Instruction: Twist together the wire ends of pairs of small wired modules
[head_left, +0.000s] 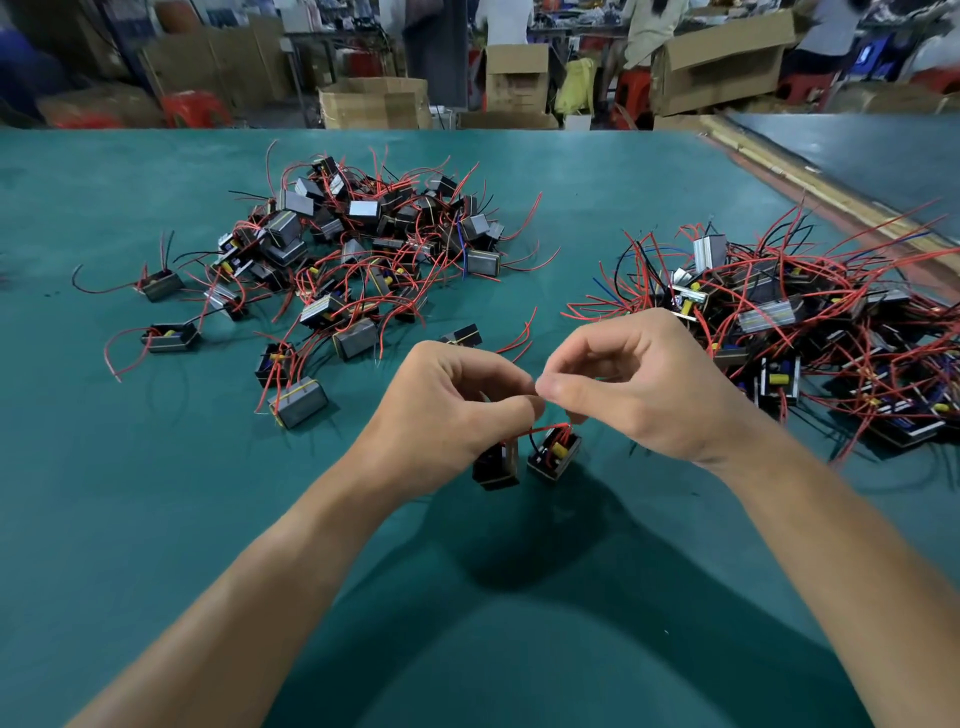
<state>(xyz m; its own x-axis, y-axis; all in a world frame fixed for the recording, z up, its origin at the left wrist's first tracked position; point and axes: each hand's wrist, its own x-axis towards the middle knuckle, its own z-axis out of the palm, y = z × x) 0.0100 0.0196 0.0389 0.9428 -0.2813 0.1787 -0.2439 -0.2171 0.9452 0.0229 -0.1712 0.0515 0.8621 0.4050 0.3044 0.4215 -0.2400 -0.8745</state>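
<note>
Two bare hands are held close together above a green table (156, 519). The left hand (447, 410) is curled, with its thumb and finger pinched shut near the middle. The right hand (639, 384) is curled too, and its fingertips are pinched right beside the left ones. The spot where the fingertips meet is small and blurred, so the wire ends cannot be seen there. A thin red wire (545, 429) is seen coming out from under the pinched fingers and running down.

Two small modules are seen under the hands. The left module (498, 465) is dark and is partly hidden by the left hand. The right module (555, 453) is just beside it, and a yellow part is seen inside it. It cannot be told if they hang from the wires or rest on the table.

A big pile of modules (353, 244) with red and black wires is spread on the far left of the table. Another tangled pile (810, 332) is on the right, and it is cut off by the edge of the picture. A few single modules are scattered near the left pile.

Behind the table, cardboard boxes (374, 101) and red stools are seen, all blurred.
</note>
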